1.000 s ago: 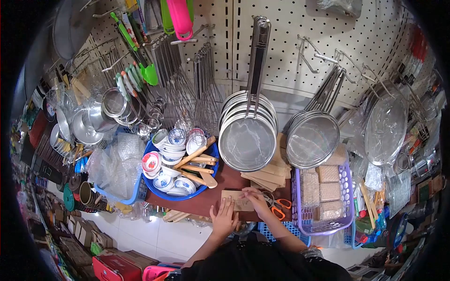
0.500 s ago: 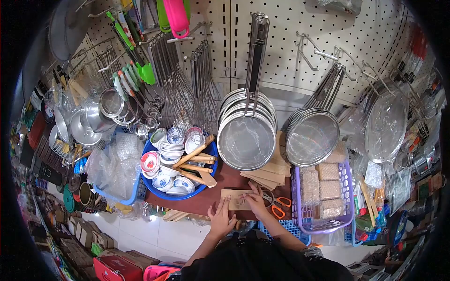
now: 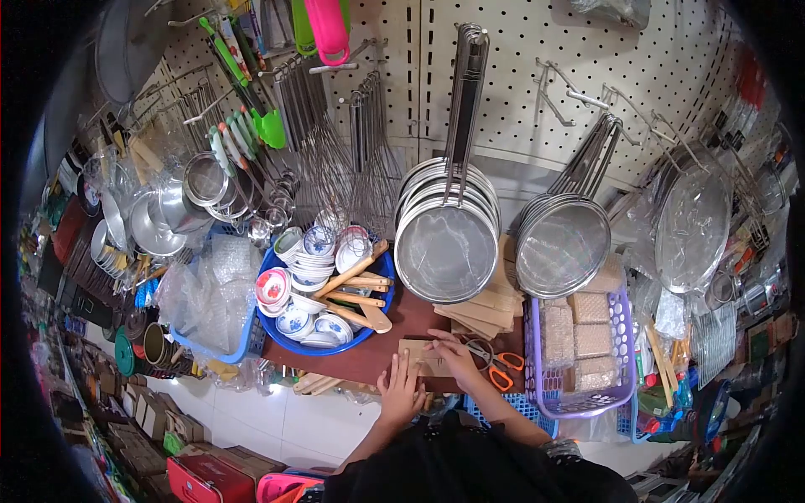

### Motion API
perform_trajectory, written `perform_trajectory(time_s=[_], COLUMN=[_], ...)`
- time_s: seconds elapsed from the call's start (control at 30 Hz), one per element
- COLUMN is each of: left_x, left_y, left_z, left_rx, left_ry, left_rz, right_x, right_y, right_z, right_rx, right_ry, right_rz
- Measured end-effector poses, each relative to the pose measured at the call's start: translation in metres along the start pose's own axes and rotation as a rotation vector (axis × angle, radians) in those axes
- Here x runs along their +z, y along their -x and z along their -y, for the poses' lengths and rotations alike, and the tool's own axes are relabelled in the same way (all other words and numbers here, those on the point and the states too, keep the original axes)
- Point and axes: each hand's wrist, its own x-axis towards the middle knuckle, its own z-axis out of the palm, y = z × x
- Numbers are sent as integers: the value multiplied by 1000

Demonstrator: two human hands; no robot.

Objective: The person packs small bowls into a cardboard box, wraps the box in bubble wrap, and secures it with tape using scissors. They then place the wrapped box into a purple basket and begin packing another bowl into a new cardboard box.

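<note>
A small flat piece of brown cardboard [image 3: 412, 345] lies on the dark red tabletop close to its front edge. My left hand [image 3: 401, 394] rests on its lower left part, fingers stretched out and lying flat. Over the cardboard's right end, my right hand [image 3: 454, 359] has bent fingers, with the index finger reaching across the top edge and the thumb below; it appears to grip that end. Just right of this hand lie scissors with orange handles [image 3: 501, 371], their blades partly behind the hand. More brown cardboard pieces [image 3: 480, 312] are stacked behind it.
A blue basin [image 3: 314, 349] of small bowls and wooden-handled tools stands left. A purple basket [image 3: 579, 408] with bubble-wrapped packs stands right. Mesh strainers [image 3: 446, 253] hang low over the table's back. A light blue basket [image 3: 243, 348] holds bubble wrap.
My right hand's fingers have shifted slightly toward the cardboard's top edge. My left hand stays flat on the cardboard. The whole view has shifted a little to the right.
</note>
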Motion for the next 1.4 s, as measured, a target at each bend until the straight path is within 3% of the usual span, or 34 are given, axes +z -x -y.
perform_trajectory(time_s=[0.2, 0.4, 0.5, 0.6, 0.7, 0.9, 1.1, 1.4], left_x=[0, 0, 1, 5, 1, 0, 2, 6], left_y=[5, 4, 5, 6, 6, 5, 4, 5], left_z=[-4, -1, 0, 5, 7, 15, 23, 25], left_rx=[-21, -27, -46, -32, -90, -156, -147, -133], left_ry=[39, 17, -57, -100, 41, 269, 293, 264], left_rz=[18, 22, 2, 13, 26, 25, 10, 1], right_x=[-1, -2, -2, -2, 0, 12, 20, 23], right_y=[2, 1, 0, -3, -8, -15, -13, -12], right_z=[18, 15, 10, 0, 0, -11, -26, -25], right_rx=[104, 51, 58, -59, -182, -191, -263, -221], right_ry=[-106, -75, -32, 156, 350, 249, 565, 554], right_rz=[-32, -35, -38, -52, -60, -26, -76, -97])
